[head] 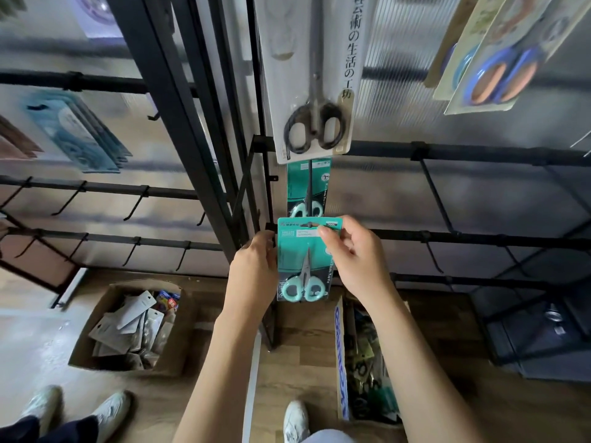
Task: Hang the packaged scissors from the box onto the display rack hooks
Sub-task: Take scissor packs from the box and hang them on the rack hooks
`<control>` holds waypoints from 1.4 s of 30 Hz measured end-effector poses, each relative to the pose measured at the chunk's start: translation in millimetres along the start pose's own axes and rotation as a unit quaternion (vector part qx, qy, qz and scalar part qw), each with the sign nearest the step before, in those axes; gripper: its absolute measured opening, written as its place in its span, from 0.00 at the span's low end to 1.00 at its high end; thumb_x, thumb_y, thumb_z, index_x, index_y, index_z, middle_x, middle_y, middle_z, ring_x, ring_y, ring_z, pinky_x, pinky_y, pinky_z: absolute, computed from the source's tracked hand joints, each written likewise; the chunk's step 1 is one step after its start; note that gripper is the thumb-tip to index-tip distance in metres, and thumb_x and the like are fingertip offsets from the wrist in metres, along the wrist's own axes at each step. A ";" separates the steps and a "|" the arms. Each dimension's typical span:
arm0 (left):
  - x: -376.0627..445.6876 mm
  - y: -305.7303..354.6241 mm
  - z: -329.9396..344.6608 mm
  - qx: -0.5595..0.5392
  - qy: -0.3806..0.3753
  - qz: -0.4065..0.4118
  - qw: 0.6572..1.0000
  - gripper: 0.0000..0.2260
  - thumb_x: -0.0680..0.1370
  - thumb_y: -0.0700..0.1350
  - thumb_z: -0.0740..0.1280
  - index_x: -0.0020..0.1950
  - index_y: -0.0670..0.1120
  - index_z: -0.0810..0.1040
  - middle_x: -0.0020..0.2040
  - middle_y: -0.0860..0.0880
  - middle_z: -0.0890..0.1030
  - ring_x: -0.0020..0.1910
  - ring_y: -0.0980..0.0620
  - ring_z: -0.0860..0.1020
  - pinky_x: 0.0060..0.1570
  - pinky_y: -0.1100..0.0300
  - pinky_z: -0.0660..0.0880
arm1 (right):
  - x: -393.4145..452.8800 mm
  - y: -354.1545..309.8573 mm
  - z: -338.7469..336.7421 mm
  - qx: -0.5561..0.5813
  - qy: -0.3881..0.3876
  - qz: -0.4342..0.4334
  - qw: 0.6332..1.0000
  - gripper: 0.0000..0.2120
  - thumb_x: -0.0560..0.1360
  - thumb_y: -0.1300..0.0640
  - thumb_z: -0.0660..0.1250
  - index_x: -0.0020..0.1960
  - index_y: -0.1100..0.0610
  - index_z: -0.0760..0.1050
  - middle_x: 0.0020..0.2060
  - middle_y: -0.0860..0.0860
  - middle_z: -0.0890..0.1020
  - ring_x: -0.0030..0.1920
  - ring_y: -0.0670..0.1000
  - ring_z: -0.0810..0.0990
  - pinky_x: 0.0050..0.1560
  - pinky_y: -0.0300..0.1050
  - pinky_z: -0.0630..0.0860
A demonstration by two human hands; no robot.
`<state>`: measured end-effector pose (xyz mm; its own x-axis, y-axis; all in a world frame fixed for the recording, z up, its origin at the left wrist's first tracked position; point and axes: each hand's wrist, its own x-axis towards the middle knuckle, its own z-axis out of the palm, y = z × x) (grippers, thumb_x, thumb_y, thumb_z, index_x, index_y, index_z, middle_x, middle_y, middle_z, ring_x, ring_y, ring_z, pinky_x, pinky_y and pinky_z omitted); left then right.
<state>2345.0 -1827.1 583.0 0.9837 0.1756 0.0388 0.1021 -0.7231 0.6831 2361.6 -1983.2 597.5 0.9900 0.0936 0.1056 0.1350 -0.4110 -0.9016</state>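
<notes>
A teal blister pack of mint-handled scissors [303, 260] is held upright against the black display rack [463, 238], its top hang hole level with a rail. My left hand [256, 266] grips the pack's left edge. My right hand [355, 254] pinches its upper right corner. Just above hangs another teal scissors pack [308, 190], and higher a white pack with black-handled scissors [315, 91]. A cardboard box of scissors packs [364, 362] stands on the floor below my right arm.
A second open box of grey carded packs [128, 330] sits on the floor at left. Empty black hooks [137, 203] line the left rails and the right rails. Blue-handled scissors packs [492, 65] hang upper right. Another person's shoes [76, 410] are lower left.
</notes>
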 end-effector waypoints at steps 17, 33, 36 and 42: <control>10.8 -4.1 6.3 -0.008 0.024 0.014 1.000 0.14 0.78 0.36 0.62 0.64 0.42 0.73 0.59 0.45 0.79 0.56 0.49 0.78 0.44 0.74 0.68 | 18.1 9.4 4.4 -0.015 0.015 -0.015 1.000 0.10 0.79 0.51 0.61 0.48 0.58 0.72 0.43 0.47 0.80 0.40 0.39 0.81 0.29 0.36 0.76; 9.7 4.8 17.3 0.024 -0.004 0.035 0.999 0.17 0.79 0.39 0.62 0.68 0.43 0.71 0.62 0.44 0.77 0.57 0.47 0.77 0.51 0.61 0.72 | 105.7 15.9 8.9 -0.069 0.063 0.033 0.995 0.13 0.79 0.51 0.61 0.58 0.59 0.74 0.53 0.51 0.80 0.48 0.44 0.77 0.39 0.34 0.75; 4.2 5.2 26.9 0.044 -0.022 0.049 0.998 0.16 0.79 0.39 0.62 0.67 0.43 0.71 0.59 0.43 0.77 0.55 0.45 0.77 0.50 0.59 0.73 | 97.3 29.9 0.8 -0.055 0.057 0.064 0.995 0.17 0.79 0.51 0.63 0.63 0.59 0.72 0.60 0.51 0.79 0.57 0.47 0.78 0.46 0.32 0.71; -15.4 14.6 75.3 0.076 -0.113 0.070 0.988 0.14 0.78 0.40 0.63 0.64 0.42 0.73 0.58 0.43 0.78 0.54 0.42 0.77 0.48 0.53 0.75 | 11.8 118.4 -17.9 -0.085 0.033 0.173 0.981 0.18 0.79 0.51 0.61 0.65 0.59 0.71 0.61 0.54 0.78 0.61 0.52 0.77 0.56 0.41 0.71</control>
<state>2342.5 -1890.7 537.5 0.9959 -0.0747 -0.0514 -0.0327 -0.8247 0.5647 2390.0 -2046.9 499.5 0.9776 -0.1352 -0.1616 -0.2097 -0.5530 -0.8063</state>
